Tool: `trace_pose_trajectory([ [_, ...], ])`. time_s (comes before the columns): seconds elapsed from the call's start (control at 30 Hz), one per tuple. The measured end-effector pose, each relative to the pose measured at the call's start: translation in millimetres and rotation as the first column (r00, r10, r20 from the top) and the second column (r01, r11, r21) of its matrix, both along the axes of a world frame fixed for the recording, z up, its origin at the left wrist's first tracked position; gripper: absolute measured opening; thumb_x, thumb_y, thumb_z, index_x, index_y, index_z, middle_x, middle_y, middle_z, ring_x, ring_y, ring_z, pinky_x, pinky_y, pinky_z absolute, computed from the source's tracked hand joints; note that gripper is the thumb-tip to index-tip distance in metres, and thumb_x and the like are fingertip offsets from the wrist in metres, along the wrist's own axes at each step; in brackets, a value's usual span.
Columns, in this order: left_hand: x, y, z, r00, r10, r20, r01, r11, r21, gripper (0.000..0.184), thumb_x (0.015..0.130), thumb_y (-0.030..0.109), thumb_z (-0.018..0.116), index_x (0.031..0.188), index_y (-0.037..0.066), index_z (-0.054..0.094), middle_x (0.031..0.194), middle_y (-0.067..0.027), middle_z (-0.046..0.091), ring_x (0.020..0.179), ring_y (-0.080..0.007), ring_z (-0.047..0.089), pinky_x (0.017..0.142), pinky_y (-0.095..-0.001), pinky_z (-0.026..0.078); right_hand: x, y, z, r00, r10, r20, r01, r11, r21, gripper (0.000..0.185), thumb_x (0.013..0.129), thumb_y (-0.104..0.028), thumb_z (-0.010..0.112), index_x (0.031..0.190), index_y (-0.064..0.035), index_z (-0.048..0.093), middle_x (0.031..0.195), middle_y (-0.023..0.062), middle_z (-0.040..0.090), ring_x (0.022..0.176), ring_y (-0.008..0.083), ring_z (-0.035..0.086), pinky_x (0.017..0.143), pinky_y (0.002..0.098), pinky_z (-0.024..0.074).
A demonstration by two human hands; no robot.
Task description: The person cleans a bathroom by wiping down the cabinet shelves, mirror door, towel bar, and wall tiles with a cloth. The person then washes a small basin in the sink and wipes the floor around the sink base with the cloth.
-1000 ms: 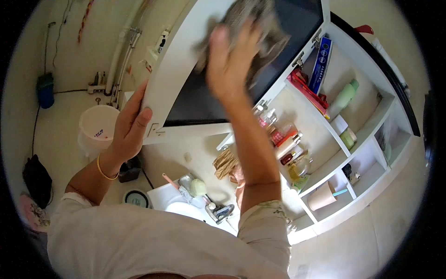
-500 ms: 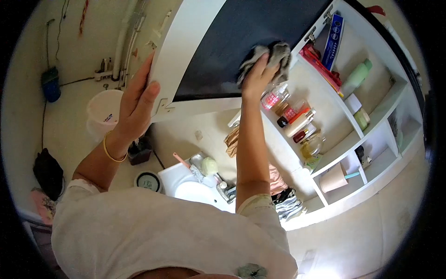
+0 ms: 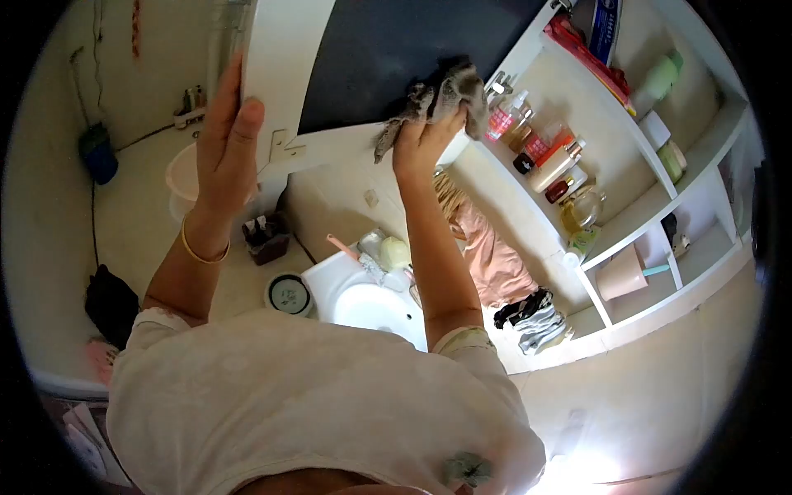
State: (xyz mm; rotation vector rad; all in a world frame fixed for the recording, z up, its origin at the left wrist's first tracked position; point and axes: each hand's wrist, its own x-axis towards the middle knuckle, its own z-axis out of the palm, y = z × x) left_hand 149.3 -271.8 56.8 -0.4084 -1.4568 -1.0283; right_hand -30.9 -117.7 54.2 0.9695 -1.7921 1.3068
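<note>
A white cabinet door (image 3: pixel 280 66) with a dark inner panel (image 3: pixel 388 49) stands swung out in front of me. My left hand (image 3: pixel 227 153) grips its left edge, thumb on the near face and fingers partly hidden behind. In my right hand (image 3: pixel 431 147) is a crumpled grey cloth (image 3: pixel 456 89), pressed against the panel's lower right part and bottom frame. Beside the right hand, the cabinet's shelves hold a pink-labelled spray bottle (image 3: pixel 505 115) and several other bottles.
Below is a white washbasin (image 3: pixel 371 309) with a brush (image 3: pixel 351 250) on its edge. A pink cup (image 3: pixel 623 274) stands in a lower cabinet compartment. Clothes (image 3: pixel 491 260) hang under the cabinet. On the left are a pale bucket (image 3: pixel 183 173) and a blue container (image 3: pixel 99 157).
My right hand and the cloth have moved down the panel to its bottom edge. My left hand still holds the door edge. The view has shifted slightly.
</note>
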Motion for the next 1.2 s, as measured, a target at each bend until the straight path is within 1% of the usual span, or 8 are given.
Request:
trace_pose_trajectory([
  [0.23, -8.4, -4.5, -4.2, 0.986, -0.155, -0.065, 0.157, 0.987, 0.026, 0.05, 0.098, 0.022, 0.045, 0.139, -0.004, 0.032, 0.135, -0.0108, 0.046, 0.12, -0.0148, 0.045, 0.102, -0.027, 0.034, 75.8, -18.3, -42.8, 0.958, 0.074, -0.277, -0.036, 0.989, 0.141, 0.059, 0.079, -0.021, 0.053, 0.125, 0.0128, 0.038, 0.129, 0.0413, 0.026, 0.125, 0.0622, 0.013, 0.102, 0.0655, 0.0106],
  [0.3, -7.8, -7.0, -3.3, 0.982, -0.175, -0.069, 0.175, 0.984, 0.004, 0.05, 0.098, 0.022, 0.045, 0.139, -0.004, 0.031, 0.135, -0.0107, 0.046, 0.12, -0.0143, 0.045, 0.102, -0.0265, 0.034, 41.0, -21.3, -46.2, 0.928, -0.091, -0.362, 0.149, 0.98, 0.135, 0.053, 0.081, -0.017, 0.052, 0.127, 0.0074, 0.041, 0.134, 0.037, 0.028, 0.128, 0.0534, 0.019, 0.108, 0.0545, 0.0095],
  [0.4, -4.7, -7.0, -0.4, 0.988, -0.148, -0.051, 0.147, 0.989, -0.023, 0.051, 0.098, 0.023, 0.045, 0.139, -0.004, 0.031, 0.135, -0.0106, 0.046, 0.119, -0.0136, 0.045, 0.101, -0.0259, 0.034, 6.6, -10.9, -22.4, 0.994, -0.061, 0.087, 0.057, 0.997, 0.053, 0.045, 0.082, -0.014, 0.051, 0.124, 0.0028, 0.048, 0.135, 0.0345, 0.032, 0.13, 0.0481, 0.024, 0.111, 0.0479, 0.0094],
  [0.6, -4.8, -9.6, -1.9, 0.993, -0.11, -0.036, 0.109, 0.993, -0.044, 0.051, 0.098, 0.024, 0.045, 0.139, -0.004, 0.032, 0.134, -0.0109, 0.046, 0.119, -0.0135, 0.044, 0.1, -0.0258, 0.033, 20.5, -36.1, -59.6, 0.999, -0.006, -0.05, -0.008, 0.963, -0.27, 0.071, 0.083, -0.021, 0.053, 0.137, 0.0094, 0.019, 0.141, 0.0387, 0.011, 0.13, 0.0548, 0.01, 0.105, 0.0647, 0.0024],
  [0.73, -4.8, -14.2, -6.2, 0.996, -0.082, -0.042, 0.08, 0.996, -0.043, 0.05, 0.098, 0.025, 0.044, 0.137, -0.004, 0.035, 0.134, -0.0118, 0.047, 0.119, -0.0151, 0.045, 0.101, -0.0275, 0.033, 102.4, -41.7, -89.2, 0.953, 0.108, -0.284, -0.014, 0.949, 0.314, 0.078, 0.08, -0.032, 0.055, 0.139, 0.006, 0.022, 0.147, 0.0311, 0.007, 0.136, 0.047, 0.004, 0.106, 0.0629, 0.0001],
  [0.87, -3.4, -25.5, -9.4, 0.999, -0.006, -0.041, 0.005, 0.999, -0.039, 0.049, 0.098, 0.025, 0.044, 0.136, -0.003, 0.037, 0.133, -0.0127, 0.047, 0.12, -0.0167, 0.045, 0.102, -0.0292, 0.033, 42.3, -41.5, -76.3, 0.903, -0.03, -0.429, 0.247, 0.852, 0.461, 0.072, 0.083, -0.027, 0.053, 0.138, 0.0083, 0.022, 0.142, 0.0338, 0.019, 0.133, 0.047, 0.016, 0.107, 0.0591, 0.0092],
  [1.07, 8.1, 1.5, 6.1, 0.951, 0.265, 0.16, -0.282, 0.955, 0.096, 0.049, 0.097, 0.027, 0.045, 0.136, -0.003, 0.038, 0.129, -0.012, 0.05, 0.115, -0.0162, 0.048, 0.099, -0.0295, 0.035, 3.1, -22.2, 21.8, 0.962, 0.21, 0.172, -0.2, 0.977, -0.071, 0.043, 0.085, -0.024, 0.052, 0.118, 0.0035, 0.051, 0.129, 0.0311, 0.041, 0.118, 0.0503, 0.036, 0.104, 0.0631, 0.0177],
  [1.2, -2.3, -21.4, -16.9, 0.997, 0.044, 0.062, -0.048, 0.997, 0.06, 0.052, 0.097, 0.029, 0.046, 0.137, -0.002, 0.036, 0.13, -0.0119, 0.049, 0.115, -0.0163, 0.048, 0.098, -0.0286, 0.036, 59.1, -45.4, 13.1, 0.792, 0.036, -0.609, 0.018, 0.996, 0.082, 0.064, 0.07, -0.036, 0.063, 0.123, -0.0033, 0.05, 0.129, 0.0299, 0.039, 0.117, 0.0532, 0.035, 0.102, 0.0632, 0.02],
])
